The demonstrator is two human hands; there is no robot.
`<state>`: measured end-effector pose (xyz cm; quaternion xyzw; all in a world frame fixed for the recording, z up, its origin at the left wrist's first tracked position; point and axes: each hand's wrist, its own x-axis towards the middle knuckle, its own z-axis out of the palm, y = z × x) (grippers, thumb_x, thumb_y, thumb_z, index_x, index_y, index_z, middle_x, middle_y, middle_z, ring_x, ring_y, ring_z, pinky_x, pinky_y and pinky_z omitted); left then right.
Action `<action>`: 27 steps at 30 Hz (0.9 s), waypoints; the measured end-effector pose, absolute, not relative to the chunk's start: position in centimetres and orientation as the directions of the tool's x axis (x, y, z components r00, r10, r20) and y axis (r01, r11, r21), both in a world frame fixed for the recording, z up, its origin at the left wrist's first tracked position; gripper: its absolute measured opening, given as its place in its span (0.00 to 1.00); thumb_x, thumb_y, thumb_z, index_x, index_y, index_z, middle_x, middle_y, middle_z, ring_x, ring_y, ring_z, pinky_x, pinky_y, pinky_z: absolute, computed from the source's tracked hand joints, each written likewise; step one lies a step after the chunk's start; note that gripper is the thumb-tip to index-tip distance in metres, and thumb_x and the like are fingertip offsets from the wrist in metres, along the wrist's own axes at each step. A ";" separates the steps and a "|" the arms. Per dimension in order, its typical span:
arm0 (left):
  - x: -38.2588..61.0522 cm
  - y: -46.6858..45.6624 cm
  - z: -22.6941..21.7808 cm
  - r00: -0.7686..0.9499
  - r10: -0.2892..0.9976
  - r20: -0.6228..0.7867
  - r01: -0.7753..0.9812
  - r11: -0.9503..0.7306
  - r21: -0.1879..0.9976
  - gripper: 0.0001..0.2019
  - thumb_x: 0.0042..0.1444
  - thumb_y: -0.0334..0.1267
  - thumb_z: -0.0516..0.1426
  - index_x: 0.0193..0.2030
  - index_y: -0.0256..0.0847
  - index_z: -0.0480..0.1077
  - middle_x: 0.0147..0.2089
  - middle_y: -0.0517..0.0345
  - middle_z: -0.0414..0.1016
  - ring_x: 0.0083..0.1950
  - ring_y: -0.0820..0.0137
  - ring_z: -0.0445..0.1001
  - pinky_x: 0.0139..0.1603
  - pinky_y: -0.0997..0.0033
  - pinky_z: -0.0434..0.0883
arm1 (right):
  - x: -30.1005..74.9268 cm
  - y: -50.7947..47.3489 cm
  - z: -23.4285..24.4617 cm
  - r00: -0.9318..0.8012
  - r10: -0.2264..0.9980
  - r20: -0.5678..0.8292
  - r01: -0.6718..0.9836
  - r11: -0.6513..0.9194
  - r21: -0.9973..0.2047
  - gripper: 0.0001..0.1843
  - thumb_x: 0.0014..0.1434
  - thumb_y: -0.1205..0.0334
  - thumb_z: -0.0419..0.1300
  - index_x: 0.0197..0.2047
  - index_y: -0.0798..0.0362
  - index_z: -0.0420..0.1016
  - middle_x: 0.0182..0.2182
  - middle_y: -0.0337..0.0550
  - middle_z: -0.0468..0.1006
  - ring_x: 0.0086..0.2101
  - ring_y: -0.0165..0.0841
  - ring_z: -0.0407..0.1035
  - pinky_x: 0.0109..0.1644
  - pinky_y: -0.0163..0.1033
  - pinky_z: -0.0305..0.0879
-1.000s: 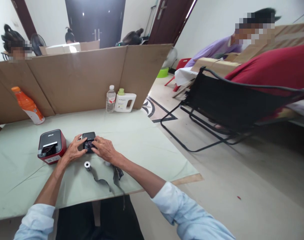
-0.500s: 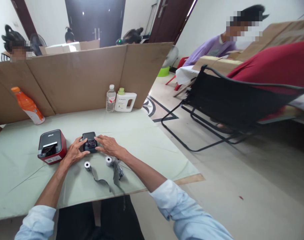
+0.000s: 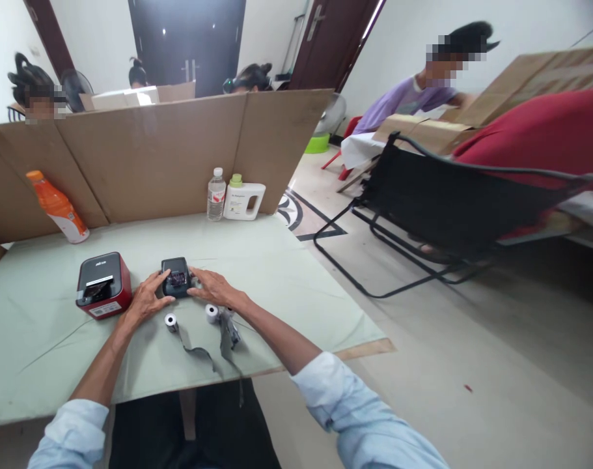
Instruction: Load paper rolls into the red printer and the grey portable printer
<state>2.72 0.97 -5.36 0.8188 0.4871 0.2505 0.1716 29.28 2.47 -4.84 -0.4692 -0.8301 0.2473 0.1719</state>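
Note:
A small black box-like device (image 3: pixel 177 277), perhaps a portable printer, rests on the table between my two hands. My left hand (image 3: pixel 147 298) holds its left side, with the index finger over the top edge and the thumb along the near edge. My right hand (image 3: pixel 213 286) is at its right side, fingers and thumb against that edge. Close in front of the device stands a white paper roll (image 3: pixel 170 322) with a dark strip trailing from it. Another white roll (image 3: pixel 212 313), with crumpled dark strip (image 3: pixel 228 332), sits under my right forearm.
Left of my hands is a red and black label printer (image 3: pixel 103 286). An orange bottle (image 3: pixel 59 208), a clear water bottle (image 3: pixel 217 195) and a white jug (image 3: pixel 245 200) stand by the cardboard partition (image 3: pixel 154 153). Several people sit beyond; a black folding chair (image 3: pixel 452 202) is at right.
My right hand's fingers have drawn back slightly from the device's top to its right edge. My left hand keeps its place. The camera view has shifted slightly.

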 end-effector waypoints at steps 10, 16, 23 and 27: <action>2.5 1.3 -5.7 0.405 0.871 0.279 0.669 -0.490 0.559 0.39 0.56 0.46 0.67 0.73 0.41 0.63 0.70 0.40 0.69 0.69 0.50 0.69 0.71 0.46 0.66 | 29.2 3.7 -5.9 -0.511 0.852 0.110 0.611 0.451 -0.651 0.34 0.62 0.55 0.66 0.69 0.52 0.68 0.54 0.53 0.81 0.49 0.43 0.76 0.54 0.43 0.68; 2.4 1.2 -6.2 0.379 0.875 0.299 0.654 -0.483 0.582 0.38 0.57 0.48 0.66 0.73 0.40 0.63 0.70 0.40 0.68 0.71 0.50 0.68 0.72 0.45 0.65 | 29.4 4.0 -6.5 -0.503 0.857 0.115 0.554 0.422 -0.718 0.36 0.62 0.52 0.66 0.70 0.53 0.68 0.54 0.53 0.81 0.48 0.44 0.77 0.53 0.44 0.70; 2.9 0.3 -6.6 0.340 0.882 0.326 0.647 -0.471 0.600 0.36 0.59 0.45 0.64 0.73 0.41 0.62 0.71 0.42 0.68 0.71 0.53 0.67 0.73 0.48 0.64 | 30.0 3.8 -6.9 -0.485 0.867 0.117 0.458 0.366 -0.810 0.34 0.62 0.52 0.64 0.69 0.54 0.70 0.57 0.54 0.80 0.45 0.42 0.78 0.54 0.46 0.72; 3.3 -0.4 -7.1 0.270 0.895 0.354 0.669 -0.439 0.600 0.36 0.60 0.45 0.64 0.73 0.41 0.62 0.70 0.42 0.69 0.70 0.54 0.69 0.72 0.49 0.65 | 31.2 3.5 -7.1 -0.455 0.886 0.092 0.423 0.306 -0.853 0.28 0.61 0.53 0.64 0.61 0.56 0.78 0.53 0.53 0.83 0.48 0.44 0.78 0.55 0.48 0.73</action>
